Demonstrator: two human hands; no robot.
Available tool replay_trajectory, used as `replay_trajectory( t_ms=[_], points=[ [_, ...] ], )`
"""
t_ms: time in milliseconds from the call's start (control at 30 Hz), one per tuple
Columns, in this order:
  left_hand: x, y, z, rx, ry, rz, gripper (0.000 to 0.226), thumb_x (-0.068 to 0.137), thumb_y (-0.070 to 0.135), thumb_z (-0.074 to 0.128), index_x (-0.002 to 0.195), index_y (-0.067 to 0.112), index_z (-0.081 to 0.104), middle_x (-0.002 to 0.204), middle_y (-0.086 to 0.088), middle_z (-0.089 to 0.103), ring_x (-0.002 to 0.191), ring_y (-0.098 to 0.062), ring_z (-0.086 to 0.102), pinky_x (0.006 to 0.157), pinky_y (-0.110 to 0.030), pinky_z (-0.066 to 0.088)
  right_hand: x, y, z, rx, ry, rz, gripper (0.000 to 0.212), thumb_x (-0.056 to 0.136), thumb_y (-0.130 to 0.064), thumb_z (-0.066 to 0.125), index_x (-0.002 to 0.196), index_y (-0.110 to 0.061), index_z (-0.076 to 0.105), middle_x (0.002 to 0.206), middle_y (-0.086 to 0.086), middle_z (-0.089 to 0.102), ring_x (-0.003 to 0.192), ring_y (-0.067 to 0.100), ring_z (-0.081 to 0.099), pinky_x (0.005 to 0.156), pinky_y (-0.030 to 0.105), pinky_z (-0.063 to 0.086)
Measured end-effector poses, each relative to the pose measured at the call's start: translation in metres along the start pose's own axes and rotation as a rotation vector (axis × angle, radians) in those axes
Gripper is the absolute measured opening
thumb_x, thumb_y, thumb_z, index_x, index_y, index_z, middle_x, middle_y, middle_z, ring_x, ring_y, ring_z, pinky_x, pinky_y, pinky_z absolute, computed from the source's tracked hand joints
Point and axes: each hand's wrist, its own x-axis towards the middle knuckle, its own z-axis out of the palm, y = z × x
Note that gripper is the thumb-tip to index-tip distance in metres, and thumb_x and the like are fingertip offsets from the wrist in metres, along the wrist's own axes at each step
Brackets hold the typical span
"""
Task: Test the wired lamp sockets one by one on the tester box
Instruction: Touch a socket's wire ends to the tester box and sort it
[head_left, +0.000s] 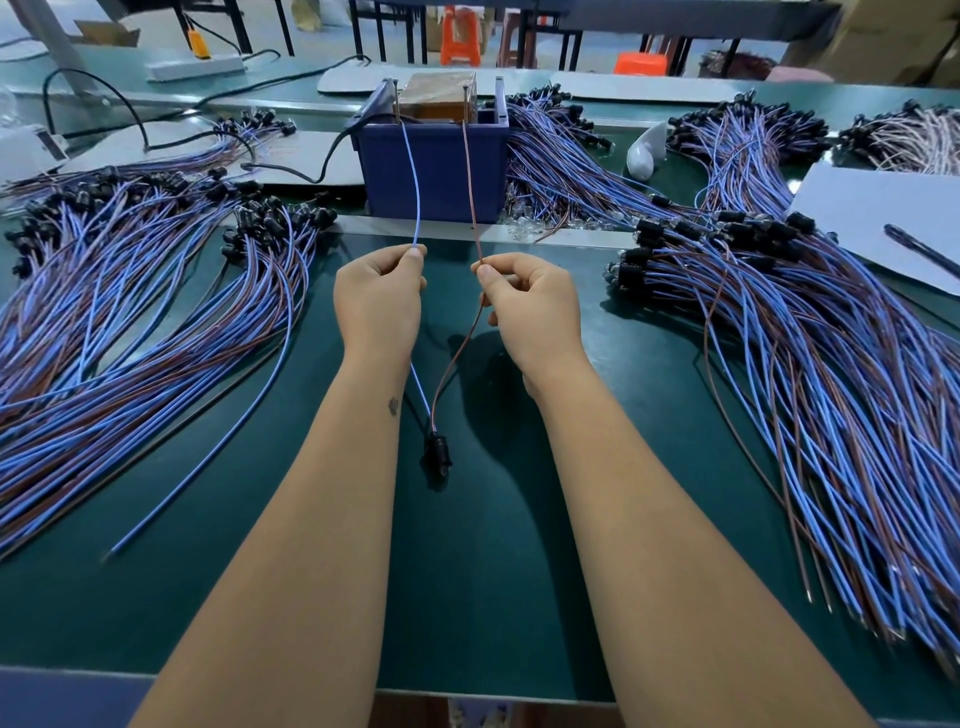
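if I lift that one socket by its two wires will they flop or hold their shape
Probably in between: above the left hand the blue wire rises in a smooth arc, so it seems springy. Below the right hand the brown wire sags toward the black socket, which looks light and would likely dangle and swing.

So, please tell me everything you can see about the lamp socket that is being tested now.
The lamp socket is small, black, apparently plastic, lying on the green mat between the forearms. Two thin wires leave it: the blue wire, pinched by the left hand, and the brown wire, pinched by the right hand. Both reach up to the tester box.
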Motion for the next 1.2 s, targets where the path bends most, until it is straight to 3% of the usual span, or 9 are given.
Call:
replay_trajectory(
  t_ms=[900, 967, 1067, 1200],
  points=[
    [-0.001, 0.000, -0.001, -0.004, -0.005, -0.006, 0.012, 0.094, 0.024, 0.061, 0.090, 0.026, 0.072, 0.062, 0.012, 0.059, 0.036, 0.003, 0.038, 0.040, -0.011, 0.034, 0.001, 0.001, 0.000, -0.047, 0.002, -0.006, 0.011, 0.095, -0.020, 0.060, 0.093, -0.022, 0.070, 0.073, -0.006, 0.064, 0.077, 0.016, 0.062, 0.080, 0.044, 0.057],
    [-0.001, 0.000, -0.001, -0.003, -0.030, -0.011, 0.012, 0.093, 0.025, 0.062, 0.091, 0.027, 0.073, 0.061, 0.015, 0.060, 0.040, 0.005, 0.044, 0.042, -0.009, 0.035, 0.001, 0.002, 0.000, -0.043, 0.000, -0.008, 0.011, 0.095, -0.020, 0.060, 0.091, -0.022, 0.070, 0.073, -0.006, 0.064, 0.076, 0.015, 0.061, 0.080, 0.044, 0.057],
    [-0.004, 0.000, 0.001, 0.028, -0.116, -0.005, 0.012, 0.092, 0.029, 0.063, 0.089, 0.031, 0.075, 0.067, 0.023, 0.067, 0.061, 0.016, 0.056, 0.058, -0.008, 0.041, 0.003, 0.005, 0.002, -0.045, -0.013, -0.017, 0.010, 0.093, -0.018, 0.062, 0.088, -0.020, 0.071, 0.069, -0.006, 0.063, 0.071, 0.014, 0.059, 0.077, 0.042, 0.055],
    [-0.012, 0.003, 0.011, 0.035, -0.253, 0.036, 0.019, 0.093, 0.021, 0.062, 0.081, 0.031, 0.073, 0.074, 0.018, 0.072, 0.071, 0.012, 0.062, 0.067, -0.007, 0.046, 0.002, 0.007, 0.007, -0.088, -0.054, -0.034, 0.012, 0.092, -0.019, 0.062, 0.089, -0.015, 0.073, 0.072, -0.002, 0.066, 0.069, 0.015, 0.058, 0.072, 0.039, 0.051]
  ],
)
